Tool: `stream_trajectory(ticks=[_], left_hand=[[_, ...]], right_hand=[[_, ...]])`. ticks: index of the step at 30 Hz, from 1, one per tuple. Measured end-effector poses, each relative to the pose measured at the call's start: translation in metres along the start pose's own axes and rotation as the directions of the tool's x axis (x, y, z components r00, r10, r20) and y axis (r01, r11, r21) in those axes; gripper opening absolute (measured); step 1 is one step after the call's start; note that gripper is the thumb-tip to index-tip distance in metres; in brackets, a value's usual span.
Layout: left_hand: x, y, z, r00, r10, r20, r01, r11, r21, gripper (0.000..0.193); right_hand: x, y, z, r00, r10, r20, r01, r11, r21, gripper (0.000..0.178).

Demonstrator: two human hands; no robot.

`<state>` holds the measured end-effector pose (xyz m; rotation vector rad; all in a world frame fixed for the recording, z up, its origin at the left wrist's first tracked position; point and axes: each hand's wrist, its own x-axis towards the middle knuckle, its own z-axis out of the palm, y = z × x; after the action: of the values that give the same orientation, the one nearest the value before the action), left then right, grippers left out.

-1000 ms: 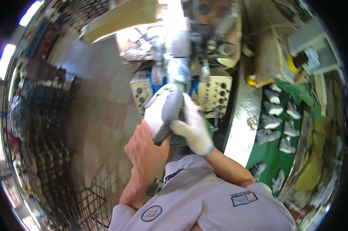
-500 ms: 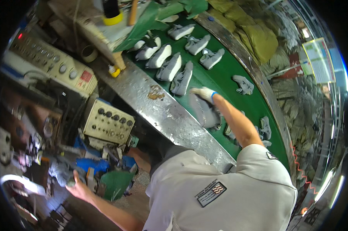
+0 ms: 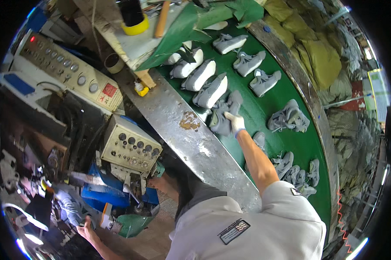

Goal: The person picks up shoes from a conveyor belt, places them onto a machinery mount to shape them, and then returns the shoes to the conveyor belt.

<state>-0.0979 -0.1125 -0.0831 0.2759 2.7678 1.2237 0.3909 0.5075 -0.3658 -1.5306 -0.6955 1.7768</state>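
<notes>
A second ago both your hands were on one shoe; now they are well apart, so the work spans the machine (image 3: 104, 196) and the green belt (image 3: 264, 119). Your bare left hand (image 3: 86, 229) is just below a gray shoe-like piece (image 3: 67, 203); whether it grips that, you cannot tell. Your gloved right hand (image 3: 235, 122) grips a gray shoe (image 3: 220, 123), which sits over the belt, immediately left of that hand, with white-soled shoes (image 3: 200, 74) up and left of it.
</notes>
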Motion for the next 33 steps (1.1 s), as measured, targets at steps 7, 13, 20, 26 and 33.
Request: stream_trajectory(ticks=[7,13,20,26,33], left_hand=[[-0.037,0.074,0.022,0.946,-0.099,0.310,0.129,0.989,-0.076,0.046],[-0.017,0.138,0.119,0.825,0.073,0.560,0.345,0.721,-0.601,0.043],[0.035,0.047,0.053,0.920,-0.133,0.370,0.379,0.545,-0.748,0.022],[0.068,0.025,0.029,0.958,-0.278,0.076,0.220,0.533,-0.817,0.030],[0.097,0.014,0.029,0.965,-0.254,-0.071,0.052,0.448,-0.893,0.039]], right_hand=[[-0.255,-0.027,0.096,0.551,0.221,0.805,-0.679,0.680,0.278,0.056],[-0.321,0.043,0.267,0.397,0.184,0.899,0.066,0.972,-0.227,0.047],[-0.411,0.062,0.392,0.369,0.312,0.876,-0.208,0.946,-0.249,0.066],[-0.441,0.095,0.462,0.371,0.171,0.913,0.000,0.983,-0.185,0.053],[-0.445,0.133,0.517,0.375,0.084,0.923,-0.041,0.996,-0.074,0.044]])
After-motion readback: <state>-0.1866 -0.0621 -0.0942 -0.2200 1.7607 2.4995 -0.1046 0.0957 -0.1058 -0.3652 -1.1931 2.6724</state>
